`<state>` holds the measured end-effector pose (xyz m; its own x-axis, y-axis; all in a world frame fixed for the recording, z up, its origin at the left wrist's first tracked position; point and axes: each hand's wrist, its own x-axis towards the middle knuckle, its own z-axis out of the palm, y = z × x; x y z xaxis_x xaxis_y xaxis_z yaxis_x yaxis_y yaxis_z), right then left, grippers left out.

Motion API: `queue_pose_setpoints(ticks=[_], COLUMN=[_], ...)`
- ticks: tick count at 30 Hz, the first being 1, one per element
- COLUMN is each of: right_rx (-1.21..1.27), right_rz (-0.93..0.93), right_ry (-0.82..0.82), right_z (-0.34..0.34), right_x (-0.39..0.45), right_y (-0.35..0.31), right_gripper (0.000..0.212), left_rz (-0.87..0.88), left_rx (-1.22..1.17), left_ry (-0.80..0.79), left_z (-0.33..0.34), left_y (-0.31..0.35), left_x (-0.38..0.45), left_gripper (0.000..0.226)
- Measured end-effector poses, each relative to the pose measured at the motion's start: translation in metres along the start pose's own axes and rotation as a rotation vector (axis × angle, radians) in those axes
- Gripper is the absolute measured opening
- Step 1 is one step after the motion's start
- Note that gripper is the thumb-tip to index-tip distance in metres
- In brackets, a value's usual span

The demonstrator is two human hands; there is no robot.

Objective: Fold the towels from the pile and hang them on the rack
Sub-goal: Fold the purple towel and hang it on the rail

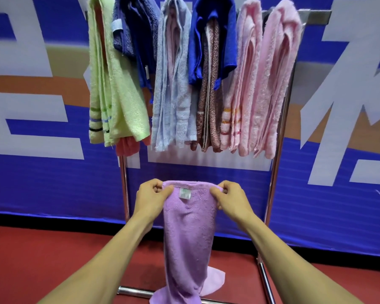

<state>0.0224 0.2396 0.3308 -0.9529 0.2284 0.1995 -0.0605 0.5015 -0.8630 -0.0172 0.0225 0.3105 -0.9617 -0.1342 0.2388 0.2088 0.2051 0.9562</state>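
You held a lilac towel (188,233) by its top corners, folded narrow, its white label facing you and its tail hanging to the floor. The chrome rack (280,137) behind already carried green, blue, brown and pink folded towels.

Towel colours on the chrome rack (276,163).
Held towel (188,238) lilac; hung towels lime with stripes (110,84), navy (136,29), pale blue (173,95), royal blue (213,40), pink (270,84).
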Motion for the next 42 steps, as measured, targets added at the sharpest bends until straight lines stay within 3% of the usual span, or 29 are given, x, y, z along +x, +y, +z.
queue_pose_setpoints(ticks=[5,10,12,17,24,31,37,42], right_rx=[0.151,-0.119,-0.061,0.136,0.282,0.442,0.327,0.366], right_rz=[0.069,-0.084,-0.056,-0.083,-0.273,-0.253,-0.461,-0.428], right_ry=[-0.135,0.075,0.129,0.071,0.231,0.29,0.545,0.452], right_z=[0.006,-0.005,-0.006,-0.009,-0.02,-0.028,-0.037,-0.041], right_x=[-0.001,-0.002,0.002,-0.002,0.001,0.0,-0.017,-0.02], right_y=[-0.004,-0.004,-0.003,-0.015,-0.052,-0.08,-0.109,-0.11], right_gripper=[0.023,0.016,0.014,0.014,0.015,0.026,0.011,0.02], left_rz=[0.001,0.028,0.024,0.027,0.2,0.245,0.46,0.379], left_rx=[0.058,0.14,0.117,-0.077,-0.223,-0.274,-0.309,-0.337], left_ry=[-0.039,0.059,0.059,-0.005,0.071,0.166,0.378,0.264], left_z=[0.002,-0.005,-0.007,-0.003,-0.003,-0.015,-0.025,-0.026], left_y=[0.0,0.003,0.004,0.019,0.063,0.104,0.142,0.143], left_x=[-0.005,-0.002,-0.001,-0.001,0.007,0.009,-0.007,-0.009], left_gripper=[0.018,0.013,0.013,0.017,0.011,0.014,0.019,0.018])
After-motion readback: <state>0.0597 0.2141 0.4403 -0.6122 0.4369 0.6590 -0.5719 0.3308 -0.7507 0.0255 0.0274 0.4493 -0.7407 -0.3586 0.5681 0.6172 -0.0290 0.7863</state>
